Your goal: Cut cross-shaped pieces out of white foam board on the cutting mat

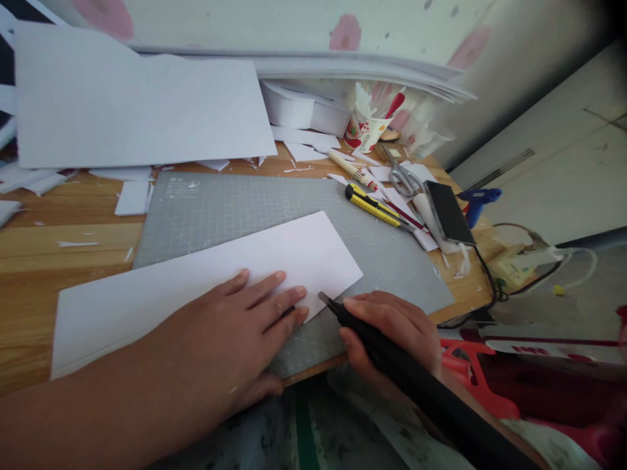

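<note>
No lettering can be read with certainty: the small pale print and mark in the far left corner of the grey cutting mat (pixel 245 202) are too faint, the red-printed paper cup (pixel 363 132) too small, and the red marks on the white band (pixel 541 350) too blurred.

From my distant seat I'm seeing a long white sheet (pixel 176 287) lying flat and slantwise, its right end resting on the gray cutting mat (pixel 235 199), its left end extending over the wooden tabletop (pixel 49 261). The black knife (pixel 416 385) is slanting, handle toward the near right, its bare metal blade (pixel 322 297) sitting over the sheet's near edge (whether it's touching, I'm not managing to tell).
</note>
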`<move>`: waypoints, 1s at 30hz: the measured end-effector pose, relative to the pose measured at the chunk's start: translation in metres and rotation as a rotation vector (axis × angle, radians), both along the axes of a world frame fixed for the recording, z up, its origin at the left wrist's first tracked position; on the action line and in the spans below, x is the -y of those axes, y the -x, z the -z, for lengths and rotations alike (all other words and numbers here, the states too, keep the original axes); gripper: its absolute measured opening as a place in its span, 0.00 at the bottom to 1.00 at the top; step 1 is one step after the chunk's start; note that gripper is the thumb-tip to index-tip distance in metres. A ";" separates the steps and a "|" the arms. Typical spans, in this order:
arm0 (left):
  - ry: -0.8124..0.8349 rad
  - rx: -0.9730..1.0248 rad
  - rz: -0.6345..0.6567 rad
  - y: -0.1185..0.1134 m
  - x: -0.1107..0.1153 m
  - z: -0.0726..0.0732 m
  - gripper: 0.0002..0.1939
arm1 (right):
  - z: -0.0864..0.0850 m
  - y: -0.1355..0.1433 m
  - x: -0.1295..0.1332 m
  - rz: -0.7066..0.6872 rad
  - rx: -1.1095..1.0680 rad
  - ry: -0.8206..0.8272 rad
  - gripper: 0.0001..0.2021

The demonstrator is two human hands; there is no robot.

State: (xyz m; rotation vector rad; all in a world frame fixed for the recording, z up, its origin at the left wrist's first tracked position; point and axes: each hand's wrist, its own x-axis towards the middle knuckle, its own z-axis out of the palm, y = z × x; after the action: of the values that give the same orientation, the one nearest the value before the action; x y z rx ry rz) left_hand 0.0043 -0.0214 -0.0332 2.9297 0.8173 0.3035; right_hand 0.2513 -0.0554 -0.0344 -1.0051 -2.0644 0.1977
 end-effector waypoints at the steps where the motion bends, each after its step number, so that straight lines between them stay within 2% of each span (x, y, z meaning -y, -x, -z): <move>1: 0.010 -0.003 -0.002 0.000 0.000 0.000 0.29 | 0.000 -0.001 0.002 0.007 0.000 0.013 0.19; 4: 0.024 0.001 -0.006 0.003 0.001 -0.002 0.33 | -0.001 -0.003 0.008 0.035 0.013 0.058 0.21; 7: -0.003 0.034 -0.007 0.005 0.003 -0.002 0.36 | -0.002 -0.004 0.013 0.045 0.029 0.035 0.21; 14: -0.016 0.029 0.014 0.007 0.001 -0.004 0.36 | -0.001 -0.003 0.016 0.071 0.050 -0.005 0.20; 18: 0.094 0.017 -0.063 0.010 -0.008 -0.011 0.28 | 0.000 -0.001 0.016 0.081 0.030 -0.018 0.20; 21: 0.122 -0.004 -0.070 0.012 -0.015 -0.012 0.22 | -0.002 0.002 0.014 0.090 0.046 -0.010 0.19; 26: 0.035 0.069 -0.014 0.015 -0.025 -0.005 0.22 | -0.002 0.004 0.014 0.097 0.045 -0.026 0.16; 30: 0.054 0.114 -0.005 0.020 -0.032 0.001 0.23 | 0.002 -0.001 0.016 0.101 0.070 -0.026 0.16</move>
State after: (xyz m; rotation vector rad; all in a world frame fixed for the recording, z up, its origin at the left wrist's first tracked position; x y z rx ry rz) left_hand -0.0155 0.0108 -0.0337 2.8306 0.8034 0.4372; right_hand 0.2523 -0.0713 -0.0362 -1.1119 -2.0669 0.0846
